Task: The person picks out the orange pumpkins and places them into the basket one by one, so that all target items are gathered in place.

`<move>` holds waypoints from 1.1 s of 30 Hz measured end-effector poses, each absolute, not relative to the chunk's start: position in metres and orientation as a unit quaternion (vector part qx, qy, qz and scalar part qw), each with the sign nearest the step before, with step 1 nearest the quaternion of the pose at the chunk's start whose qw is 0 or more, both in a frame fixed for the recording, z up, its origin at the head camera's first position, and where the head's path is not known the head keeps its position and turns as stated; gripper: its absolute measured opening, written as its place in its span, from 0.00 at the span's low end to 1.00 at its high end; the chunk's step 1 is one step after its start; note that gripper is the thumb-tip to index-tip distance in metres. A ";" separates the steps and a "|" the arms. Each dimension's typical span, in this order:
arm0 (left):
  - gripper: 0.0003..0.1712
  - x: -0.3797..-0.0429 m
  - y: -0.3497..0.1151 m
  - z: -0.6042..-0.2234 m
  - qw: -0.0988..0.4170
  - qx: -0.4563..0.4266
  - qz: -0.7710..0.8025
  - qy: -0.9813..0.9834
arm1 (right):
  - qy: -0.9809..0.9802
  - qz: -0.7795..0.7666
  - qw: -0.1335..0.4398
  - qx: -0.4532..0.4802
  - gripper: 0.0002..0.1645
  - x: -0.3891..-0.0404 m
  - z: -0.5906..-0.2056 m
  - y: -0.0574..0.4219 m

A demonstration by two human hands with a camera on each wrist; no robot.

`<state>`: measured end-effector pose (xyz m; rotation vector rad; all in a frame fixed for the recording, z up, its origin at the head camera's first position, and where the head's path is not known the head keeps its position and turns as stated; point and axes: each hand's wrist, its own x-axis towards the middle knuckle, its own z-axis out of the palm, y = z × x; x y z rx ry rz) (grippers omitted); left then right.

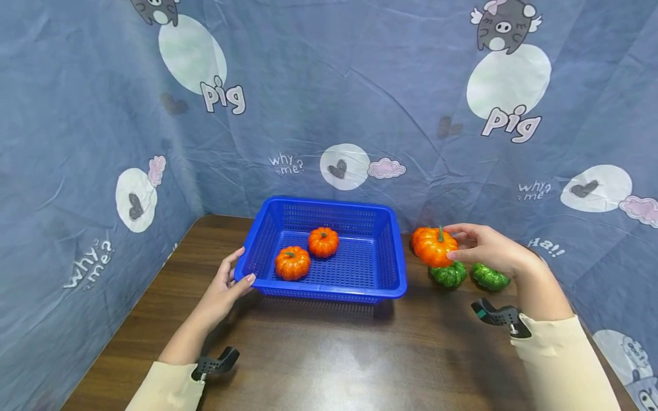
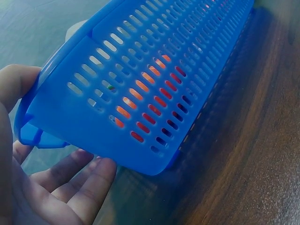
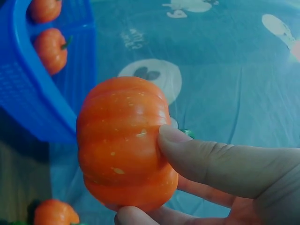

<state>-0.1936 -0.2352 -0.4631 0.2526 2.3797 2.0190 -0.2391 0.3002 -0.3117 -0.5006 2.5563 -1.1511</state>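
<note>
My right hand (image 1: 485,246) holds a small orange pumpkin (image 1: 434,246) with a green stem above the table, right of a blue basket (image 1: 329,289). In the right wrist view the thumb and fingers pinch this pumpkin (image 3: 124,145) from one side. My left hand (image 1: 222,288) grips the basket's near left corner. The left wrist view shows the thumb over the rim and the fingers below it. Inside the basket lie two orange pumpkins, one near the left (image 1: 292,263) and one farther back (image 1: 323,242).
Beneath and beside the right hand are a green pumpkin (image 1: 448,274), another green one (image 1: 489,277), and an orange pumpkin (image 1: 418,235) partly hidden behind the held one. The wooden table (image 1: 349,354) meets a blue printed cloth (image 1: 370,103) at the back and sides.
</note>
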 end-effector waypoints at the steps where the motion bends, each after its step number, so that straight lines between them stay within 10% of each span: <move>1: 0.42 -0.194 -0.235 -0.463 0.006 0.081 0.645 0.760 | 0.888 -0.398 0.147 -0.174 0.38 -0.239 -0.311 0.299; 33: 0.42 -0.193 -0.235 -0.463 0.006 0.075 0.632 0.771 | 0.867 -0.410 0.167 -0.229 0.37 -0.264 -0.332 0.207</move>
